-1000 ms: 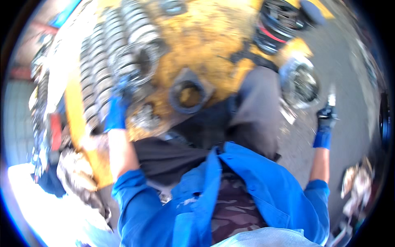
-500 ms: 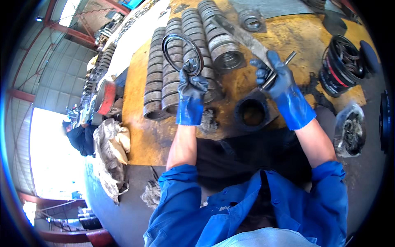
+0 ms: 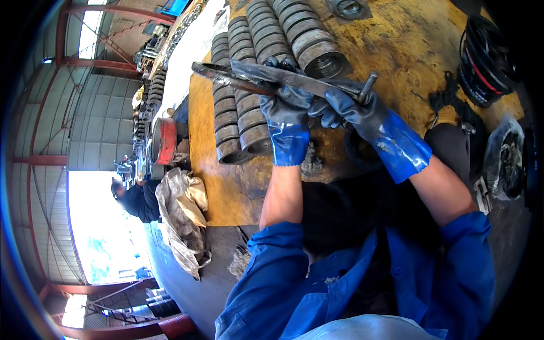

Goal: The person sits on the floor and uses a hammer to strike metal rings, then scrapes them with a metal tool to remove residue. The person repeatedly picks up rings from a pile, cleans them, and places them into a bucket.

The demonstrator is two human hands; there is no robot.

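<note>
My left hand, in a blue and black glove, is closed on a dark metal ring, now seen nearly edge-on. My right hand, gloved alike, grips a long flat metal blade that looks like a file. The blade lies across the ring close to my left fingers; whether they touch is hard to tell. A round metal rod sticks up from my right fist; how it joins the blade is hidden. Beneath that hand a dark block with a round hole is partly covered.
Rows of cylindrical metal rings lie on the stained yellow table. A black bucket stands right, above a clear plastic bag. At left are a dirty cloth bag, a red drum and another person.
My hands have come together. The ring has tipped from face-on to nearly edge-on, and the blade has swung left across it. The whole view has shifted.
</note>
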